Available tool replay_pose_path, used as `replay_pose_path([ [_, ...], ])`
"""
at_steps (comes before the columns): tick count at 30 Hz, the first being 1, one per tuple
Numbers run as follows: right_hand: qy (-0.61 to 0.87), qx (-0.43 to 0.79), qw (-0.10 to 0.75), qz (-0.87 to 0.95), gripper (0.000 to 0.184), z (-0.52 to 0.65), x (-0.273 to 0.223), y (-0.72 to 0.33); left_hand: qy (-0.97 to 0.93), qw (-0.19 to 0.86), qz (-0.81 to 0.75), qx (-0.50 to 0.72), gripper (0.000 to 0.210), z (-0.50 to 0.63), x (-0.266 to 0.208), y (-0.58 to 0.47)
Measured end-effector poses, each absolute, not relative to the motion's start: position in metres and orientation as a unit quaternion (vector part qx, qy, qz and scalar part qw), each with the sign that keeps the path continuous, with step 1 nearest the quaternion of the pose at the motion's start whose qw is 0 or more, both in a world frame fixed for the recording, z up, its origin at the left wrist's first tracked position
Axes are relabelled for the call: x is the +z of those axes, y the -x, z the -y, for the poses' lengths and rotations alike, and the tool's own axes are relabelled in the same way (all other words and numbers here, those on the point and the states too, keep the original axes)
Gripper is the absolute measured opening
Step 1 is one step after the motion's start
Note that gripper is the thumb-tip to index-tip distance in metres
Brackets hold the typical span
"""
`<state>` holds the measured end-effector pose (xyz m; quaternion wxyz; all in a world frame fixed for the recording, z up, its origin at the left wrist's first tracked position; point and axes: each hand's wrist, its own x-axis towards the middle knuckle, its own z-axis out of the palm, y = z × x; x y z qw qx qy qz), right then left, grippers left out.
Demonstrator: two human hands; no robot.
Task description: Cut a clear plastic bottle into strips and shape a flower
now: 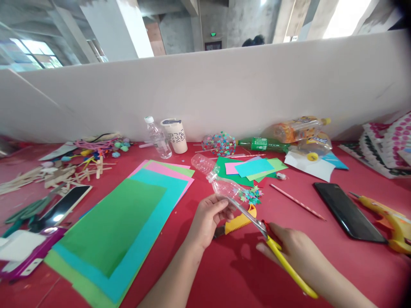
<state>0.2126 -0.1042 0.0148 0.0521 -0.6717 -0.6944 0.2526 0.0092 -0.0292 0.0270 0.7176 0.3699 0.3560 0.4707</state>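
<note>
My left hand is closed on a clear plastic bottle piece, narrow at a ringed neck, with another clear rounded part beyond it. In my right hand is a pair of scissors with yellow and red handles. The blades point up and left, their tips at the plastic near my left fingers; whether they touch it I cannot tell. Under the scissors lies a yellow tool with a toothed edge, partly hidden. Star-shaped sequins are heaped just beyond.
Coloured sheets lie at left, near sticks and a phone. A water bottle and cup stand by the white partition. Toward the right are a green bottle, pencil, black phone and yellow glue gun.
</note>
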Motion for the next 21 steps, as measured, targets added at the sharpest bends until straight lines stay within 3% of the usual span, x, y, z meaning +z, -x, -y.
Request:
replay_pose_path([
  [21, 0.655, 0.313, 0.094, 0.682, 0.045, 0.107, 0.0085, -0.2112, -0.367, 0.701, -0.376, 0.483, 0.011, 0.0304, 0.0298, -0.0101],
])
